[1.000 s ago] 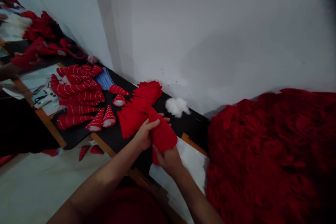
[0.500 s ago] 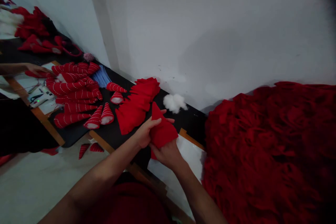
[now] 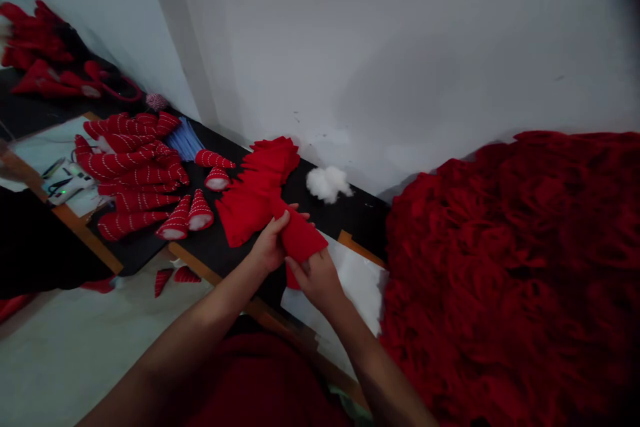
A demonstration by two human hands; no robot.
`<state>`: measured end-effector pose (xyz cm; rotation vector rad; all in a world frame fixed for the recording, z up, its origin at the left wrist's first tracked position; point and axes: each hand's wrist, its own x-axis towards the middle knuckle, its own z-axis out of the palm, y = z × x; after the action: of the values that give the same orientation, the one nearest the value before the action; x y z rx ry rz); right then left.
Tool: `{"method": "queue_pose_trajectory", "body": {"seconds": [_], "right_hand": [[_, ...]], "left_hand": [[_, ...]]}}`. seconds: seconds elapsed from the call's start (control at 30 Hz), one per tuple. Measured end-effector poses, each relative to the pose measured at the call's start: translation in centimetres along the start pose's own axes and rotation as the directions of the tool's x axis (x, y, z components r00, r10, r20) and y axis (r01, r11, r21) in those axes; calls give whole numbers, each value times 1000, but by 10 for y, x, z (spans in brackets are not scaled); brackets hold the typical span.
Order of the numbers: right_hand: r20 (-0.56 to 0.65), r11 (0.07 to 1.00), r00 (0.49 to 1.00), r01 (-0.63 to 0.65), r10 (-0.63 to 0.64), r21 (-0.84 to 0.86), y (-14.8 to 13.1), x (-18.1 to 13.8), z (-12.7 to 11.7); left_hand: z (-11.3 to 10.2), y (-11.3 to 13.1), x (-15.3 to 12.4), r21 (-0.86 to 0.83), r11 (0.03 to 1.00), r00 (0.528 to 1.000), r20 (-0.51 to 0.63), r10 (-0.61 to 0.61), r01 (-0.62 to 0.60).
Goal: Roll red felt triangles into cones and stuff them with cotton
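Observation:
Both my hands grip one red felt piece [image 3: 303, 239] rolled into a cone shape, just above the table edge. My left hand [image 3: 271, 246] wraps its upper left side with the thumb on top. My right hand [image 3: 315, 278] pinches its lower end from below. Right behind it lies a row of flat red felt pieces [image 3: 255, 193] on the black table top [image 3: 357, 217]. A tuft of white stuffing [image 3: 327, 183] sits near the wall.
Several red cones with white stripes [image 3: 135, 180] are heaped at the left, two more on the floor [image 3: 173, 276]. A big pile of red fabric [image 3: 510, 267] fills the right. White paper [image 3: 357, 283] lies under my hands. A glue gun [image 3: 65, 180] rests far left.
My hands have kept rolling the red felt piece, drawing it tighter and a little lower. A co-worker's hand seen at the far left half a second ago is gone from view.

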<state>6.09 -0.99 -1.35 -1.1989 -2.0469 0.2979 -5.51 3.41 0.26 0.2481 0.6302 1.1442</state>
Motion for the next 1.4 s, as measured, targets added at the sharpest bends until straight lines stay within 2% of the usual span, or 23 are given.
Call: {"method": "queue_pose_trajectory", "body": {"seconds": [0.13,0.3,0.37,0.5,0.6,0.67,0.77,0.83,0.97,1.03,1.13,1.2,1.23,1.3,1.33,1.4], "right_hand": [[-28,998,999,17,-19,-65,-4,-4,4],[-149,989,980,-137,129,-46,-3,1,16],[-112,986,983,-150,142,-69,-2,2,19],[70,989,994,-78,87,-127,-2,-3,12],[60,991,997,-35,43,-128,4,-16,1],[3,992,998,-61,62,-112,13,-27,-3],[-115,962,958,-268,261,-48,28,-34,1],[-138,932,923,-361,359,9,34,-32,9],[-71,946,944,-319,322,49,49,-20,20],[-95,929,926,-359,366,84,69,-15,17],[-168,859,843,-491,511,146,113,-9,8],[-175,828,811,-535,559,166,138,-3,4],[-153,832,821,-523,550,183,145,0,3],[-48,866,884,-443,465,232,146,7,5],[22,882,915,-395,403,258,141,9,8],[136,891,935,-353,327,285,125,13,15]], "left_hand": [[1,-9,5,-77,996,996,-83,31,-38],[5,-24,1,-189,976,989,-81,-125,108],[5,-27,0,-197,967,981,-71,-181,164],[-1,-29,8,-223,953,965,-115,-237,207],[-10,-31,21,-258,930,947,-117,-300,263],[-16,-34,31,-286,916,936,-132,-328,281],[-20,-42,45,-324,912,936,-160,-314,251],[-20,-47,52,-340,913,940,-170,-297,227],[-21,-54,63,-316,921,929,-214,-301,226],[-24,-54,67,-336,919,930,-225,-292,207],[-30,-50,73,-388,902,924,-241,-297,189],[-33,-48,77,-392,902,911,-278,-305,182],[-34,-48,79,-383,906,903,-301,-305,179],[-35,-48,84,-355,919,895,-335,-297,172],[-35,-48,86,-342,924,893,-343,-291,169],[-34,-48,90,-327,931,894,-352,-278,161]]}}
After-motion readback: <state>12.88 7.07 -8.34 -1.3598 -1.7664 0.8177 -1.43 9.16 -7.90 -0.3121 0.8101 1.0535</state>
